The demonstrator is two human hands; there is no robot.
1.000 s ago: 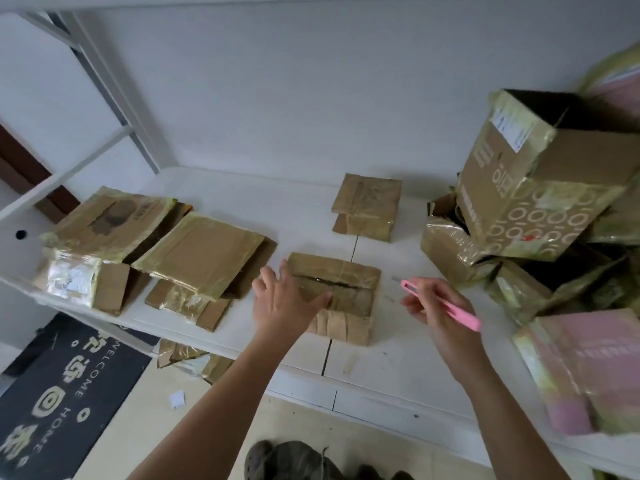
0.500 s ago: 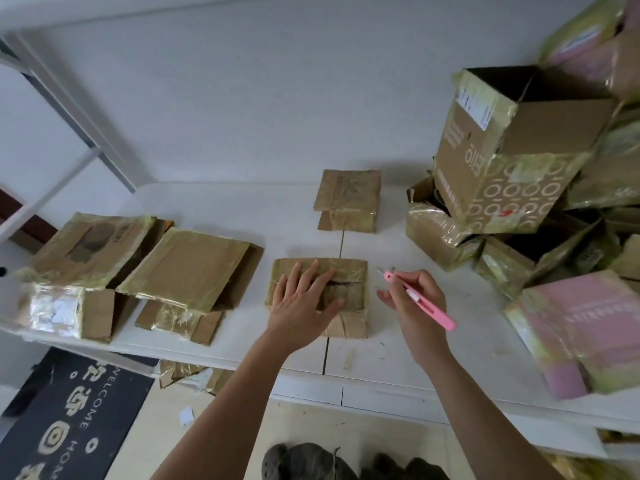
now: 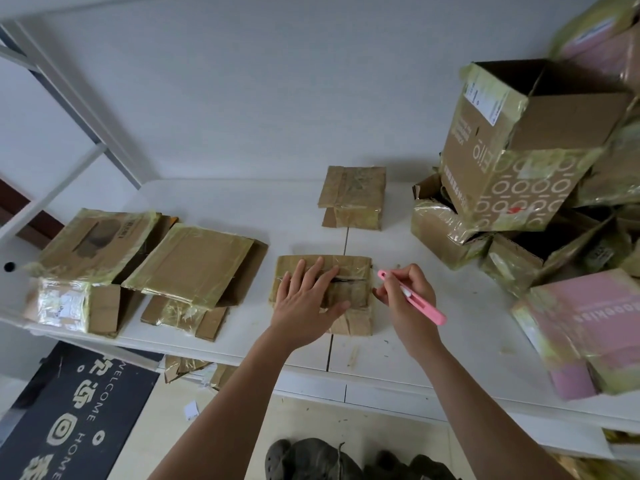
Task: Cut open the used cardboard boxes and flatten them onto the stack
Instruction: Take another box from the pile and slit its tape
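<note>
Both hands work: left hand flat, hiding small box; right hand pinching pink cutter, blade unclear

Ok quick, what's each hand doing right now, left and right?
Left hand: open, fingers straight, pressing flat on the small taped box.
Right hand: closed, fingers curled round the pink cutter, tip near the box's right edge.
</note>
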